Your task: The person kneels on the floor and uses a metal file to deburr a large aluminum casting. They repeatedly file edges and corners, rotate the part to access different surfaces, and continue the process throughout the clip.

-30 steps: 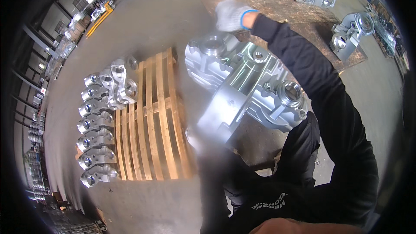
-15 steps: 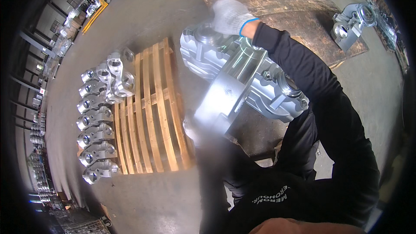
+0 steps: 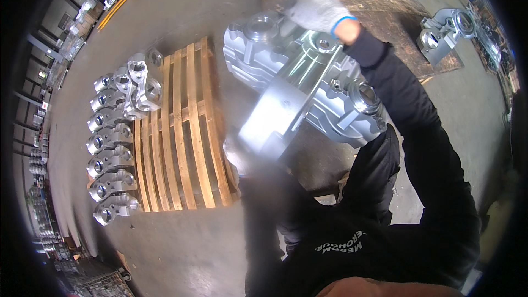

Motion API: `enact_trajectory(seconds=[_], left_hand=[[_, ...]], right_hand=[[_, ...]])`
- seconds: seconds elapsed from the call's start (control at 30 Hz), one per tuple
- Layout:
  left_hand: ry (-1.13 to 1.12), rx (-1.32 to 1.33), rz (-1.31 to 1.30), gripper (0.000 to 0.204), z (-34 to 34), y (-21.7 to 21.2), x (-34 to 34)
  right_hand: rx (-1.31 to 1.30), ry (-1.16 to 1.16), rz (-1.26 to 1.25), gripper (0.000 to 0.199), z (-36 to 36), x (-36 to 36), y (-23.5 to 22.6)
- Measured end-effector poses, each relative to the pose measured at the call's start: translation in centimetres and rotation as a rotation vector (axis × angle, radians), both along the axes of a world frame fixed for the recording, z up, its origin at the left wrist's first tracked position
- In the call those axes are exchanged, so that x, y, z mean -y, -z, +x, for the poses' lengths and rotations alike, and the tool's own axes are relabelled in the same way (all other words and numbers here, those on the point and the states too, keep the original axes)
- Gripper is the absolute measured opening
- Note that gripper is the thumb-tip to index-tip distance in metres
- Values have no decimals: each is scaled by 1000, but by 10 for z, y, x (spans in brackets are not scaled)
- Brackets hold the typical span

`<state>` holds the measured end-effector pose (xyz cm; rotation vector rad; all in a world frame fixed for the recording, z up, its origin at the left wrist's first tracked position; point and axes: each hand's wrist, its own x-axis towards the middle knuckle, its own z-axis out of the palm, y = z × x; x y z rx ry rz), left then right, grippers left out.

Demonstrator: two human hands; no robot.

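Observation:
A large silver metal casting [image 3: 275, 110] with round machined bores lies in front of me, over a dark surface [image 3: 316, 170]. My right hand [image 3: 319, 8], in a white knit glove with a blue cuff edge, is at the casting's far end, beside a round bore. Its fingers are curled; whatever they hold, if anything, is hidden and blurred. Against the casting's near left edge rests my left hand [image 3: 235, 157], also in a white glove. A blur covers its fingers and forearm, so its grip does not show.
To the left a wooden pallet [image 3: 190, 132] carries a row of several smaller silver castings [image 3: 113, 157] along its left side. Brown wooden boards [image 3: 407, 33] lie beyond the casting, with another silver part [image 3: 440, 38] at their right. A yellow pallet truck [image 3: 115, 5] stands far left.
My right hand has moved to the right along the casting's far end. The whole view has shifted a little; my left hand stays by the near left edge.

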<state>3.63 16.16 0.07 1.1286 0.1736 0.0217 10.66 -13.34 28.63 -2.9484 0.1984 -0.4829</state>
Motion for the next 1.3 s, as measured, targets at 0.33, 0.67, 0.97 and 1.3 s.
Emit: enact_trajectory(seconds=[0.33, 0.67, 0.97, 1.3], left_hand=[[75, -200, -448, 31, 27, 9, -19], [-25, -170, -394, 35, 45, 46, -14], [125, 87, -529, 36, 87, 128, -29], [71, -214, -115, 31, 30, -12, -7]], right_hand=[[-87, 36, 10, 34, -13, -6, 6], [34, 11, -29, 35, -36, -6, 2], [48, 26, -13, 32, -40, -12, -6], [-199, -192, -187, 25, -53, -18, -58]])
